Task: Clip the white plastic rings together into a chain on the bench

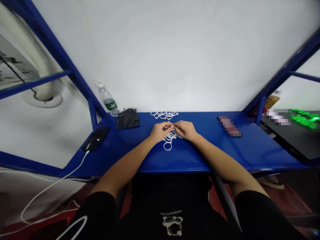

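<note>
Over the middle of the blue table, my left hand [160,131] and my right hand [186,130] meet with thumbs and fingertips pinched close together. Between the fingertips is a small white piece, which looks like part of a white ring [172,126]; most of it is hidden by the fingers. Just under and in front of the hands lies a pile of white plastic rings [171,136], with one ring [167,146] sticking out toward me. A second group of white rings [163,116] lies beyond the hands, near the wall.
The blue table [155,161] backs onto a white wall. At left are a water bottle [109,102], a crumpled black bag [128,118] and a black phone [96,139] with a white cable [57,181]. Another phone [230,126] lies at right. Blue frame bars flank both sides.
</note>
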Motion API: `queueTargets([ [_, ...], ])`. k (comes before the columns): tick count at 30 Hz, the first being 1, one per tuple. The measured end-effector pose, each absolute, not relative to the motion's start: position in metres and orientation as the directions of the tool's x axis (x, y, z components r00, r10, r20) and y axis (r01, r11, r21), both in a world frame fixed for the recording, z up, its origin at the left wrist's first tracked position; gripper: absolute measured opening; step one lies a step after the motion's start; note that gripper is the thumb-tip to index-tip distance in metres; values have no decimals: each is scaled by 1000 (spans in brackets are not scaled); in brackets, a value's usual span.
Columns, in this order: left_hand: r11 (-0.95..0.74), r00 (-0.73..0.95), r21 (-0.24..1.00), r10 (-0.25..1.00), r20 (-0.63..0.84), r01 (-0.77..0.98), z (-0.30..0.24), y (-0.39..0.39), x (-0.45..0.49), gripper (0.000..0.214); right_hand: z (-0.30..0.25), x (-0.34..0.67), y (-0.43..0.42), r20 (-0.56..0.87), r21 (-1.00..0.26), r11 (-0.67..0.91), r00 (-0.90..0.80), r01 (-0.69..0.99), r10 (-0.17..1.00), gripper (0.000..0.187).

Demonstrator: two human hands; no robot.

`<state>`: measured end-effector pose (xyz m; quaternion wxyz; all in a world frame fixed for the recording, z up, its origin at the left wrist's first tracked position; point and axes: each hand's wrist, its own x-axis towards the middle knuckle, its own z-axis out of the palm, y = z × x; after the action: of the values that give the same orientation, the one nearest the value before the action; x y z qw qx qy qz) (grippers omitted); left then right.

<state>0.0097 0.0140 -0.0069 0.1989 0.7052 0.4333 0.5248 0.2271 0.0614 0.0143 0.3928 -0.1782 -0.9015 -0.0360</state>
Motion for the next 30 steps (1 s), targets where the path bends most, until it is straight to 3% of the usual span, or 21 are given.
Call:
queueTargets([
  [9,-607,147,536,730,667,587,-8,13,9,14,13,227,63,725,-78,932,-621,353,296,21],
  [30,-657,224,424,670,708,623,-6,20,15,22,10,223,62,708,-207,907,-584,367,398,26],
])
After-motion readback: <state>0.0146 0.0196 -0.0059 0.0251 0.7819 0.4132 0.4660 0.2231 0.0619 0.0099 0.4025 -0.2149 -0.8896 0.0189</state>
